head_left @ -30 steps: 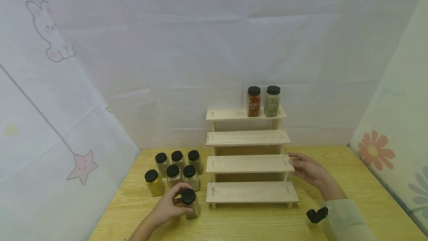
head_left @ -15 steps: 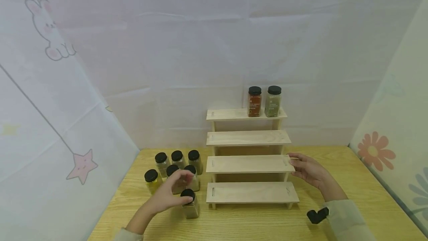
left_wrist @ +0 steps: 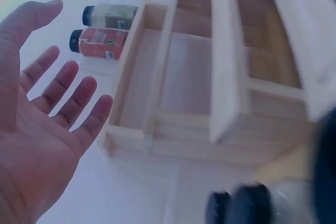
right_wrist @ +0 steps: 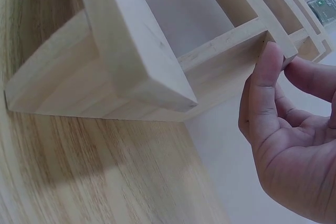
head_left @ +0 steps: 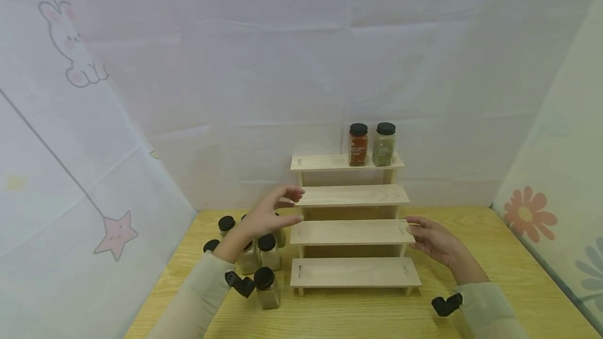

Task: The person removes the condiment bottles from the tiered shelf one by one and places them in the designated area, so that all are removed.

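A pale wooden rack (head_left: 350, 232) with several stepped shelves stands on the table. My right hand (head_left: 433, 240) pinches the right end of its second shelf from the bottom between thumb and fingers, as the right wrist view (right_wrist: 294, 124) also shows. My left hand (head_left: 270, 213) is raised at the rack's left side, near the upper shelves, with nothing in it; its fingers are spread in the left wrist view. On the top shelf stand a red spice jar (head_left: 358, 145) and a green spice jar (head_left: 384, 145), both black-lidded.
Several black-lidded spice jars (head_left: 268, 252) stand on the table left of the rack, partly hidden behind my left arm. One jar (head_left: 267, 289) stands apart in front of them. A printed cloth (head_left: 264, 67) hangs behind the wooden table (head_left: 358, 315).
My left hand has let go of the front spice jar and moved up and right toward the rack. That jar stays on the table. My right hand keeps its hold on the shelf.
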`<state>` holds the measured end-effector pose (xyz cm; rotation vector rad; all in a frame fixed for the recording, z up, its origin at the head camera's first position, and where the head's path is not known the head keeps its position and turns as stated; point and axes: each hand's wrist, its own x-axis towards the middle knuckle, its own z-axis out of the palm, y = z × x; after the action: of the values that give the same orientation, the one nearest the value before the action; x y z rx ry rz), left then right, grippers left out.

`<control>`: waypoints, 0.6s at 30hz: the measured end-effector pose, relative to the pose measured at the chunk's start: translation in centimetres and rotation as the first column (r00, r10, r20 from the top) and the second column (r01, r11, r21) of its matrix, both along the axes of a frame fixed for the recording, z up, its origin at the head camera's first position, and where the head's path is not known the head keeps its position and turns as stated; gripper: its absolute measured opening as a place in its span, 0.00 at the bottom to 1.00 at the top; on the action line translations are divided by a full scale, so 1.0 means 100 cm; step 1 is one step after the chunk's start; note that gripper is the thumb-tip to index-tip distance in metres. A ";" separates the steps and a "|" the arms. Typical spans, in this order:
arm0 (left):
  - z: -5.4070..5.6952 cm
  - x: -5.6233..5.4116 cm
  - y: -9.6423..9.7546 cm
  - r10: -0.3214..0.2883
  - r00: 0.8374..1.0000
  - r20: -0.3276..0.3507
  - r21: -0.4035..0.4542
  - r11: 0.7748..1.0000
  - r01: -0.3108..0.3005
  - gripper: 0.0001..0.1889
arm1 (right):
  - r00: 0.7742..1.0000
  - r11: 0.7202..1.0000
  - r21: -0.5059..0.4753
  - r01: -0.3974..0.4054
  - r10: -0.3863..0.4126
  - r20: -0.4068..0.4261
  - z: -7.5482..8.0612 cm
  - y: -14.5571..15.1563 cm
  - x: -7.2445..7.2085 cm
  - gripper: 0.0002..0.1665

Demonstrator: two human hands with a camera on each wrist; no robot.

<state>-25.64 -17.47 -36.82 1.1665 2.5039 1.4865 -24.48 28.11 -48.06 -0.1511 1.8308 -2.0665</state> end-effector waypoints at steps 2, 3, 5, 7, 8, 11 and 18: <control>0.009 -0.009 0.011 0.014 1.000 0.002 0.012 1.000 -0.014 0.29 | 1.000 1.000 0.007 -0.002 0.002 -0.001 0.001 0.000 0.001 0.42; 0.013 -0.014 0.016 0.016 1.000 0.001 0.022 1.000 -0.016 0.29 | 1.000 1.000 0.010 0.001 -0.001 0.001 0.001 -0.001 0.001 0.43; 0.019 -0.022 0.027 0.029 1.000 0.005 0.035 0.999 -0.029 0.28 | 1.000 1.000 0.010 0.004 -0.004 -0.001 0.001 0.000 0.001 0.43; 0.025 -0.031 0.036 0.047 0.999 0.012 0.043 0.998 -0.047 0.27 | 1.000 1.000 0.013 0.004 -0.004 -0.004 0.001 0.000 0.001 0.42; 0.028 -0.035 0.041 0.055 0.998 0.018 0.050 0.997 -0.056 0.26 | 1.000 1.000 0.015 0.005 -0.005 -0.005 0.000 0.000 0.001 0.42; 0.035 -0.048 0.053 0.081 0.996 0.031 0.059 0.995 -0.083 0.26 | 1.000 1.000 0.016 0.009 -0.009 -0.008 0.000 0.000 0.001 0.42; 0.048 -0.074 0.075 0.141 0.990 0.030 0.052 0.988 -0.143 0.28 | 1.000 1.000 0.013 0.006 -0.006 -0.002 0.000 0.001 0.000 0.43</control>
<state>-33.02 -9.96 -31.99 0.9867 2.5945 1.6002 -24.50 28.17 -48.04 -0.1444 1.8474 -2.0588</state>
